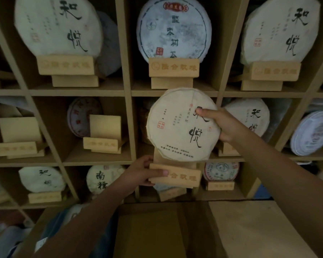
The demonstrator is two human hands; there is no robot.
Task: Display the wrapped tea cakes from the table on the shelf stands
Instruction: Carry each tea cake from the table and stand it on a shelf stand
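Two hands busy: my left hand (144,171) grips the stand (175,175) steady, right hand (224,125) fingers clamped on the cake (177,127) rim, seating it above the stand.

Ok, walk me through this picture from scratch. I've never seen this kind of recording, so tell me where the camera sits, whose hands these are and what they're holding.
There is no machine here. A person wears one wide-angle camera on the head, so you look forward and down along their own bare arms at a wooden shelf divided into cubbies.

The right hand grips a round paper-wrapped tea cake by its right edge, thumb on the front. The left hand holds a wooden stand with characters carved on its front. The cake's lower edge sits at the stand's top, both held out in front of the shelf.

Other cubbies already show cakes upright on matching stands, for example the top middle cake. Two stands in the middle row, such as the empty stand, carry no cake on the front.
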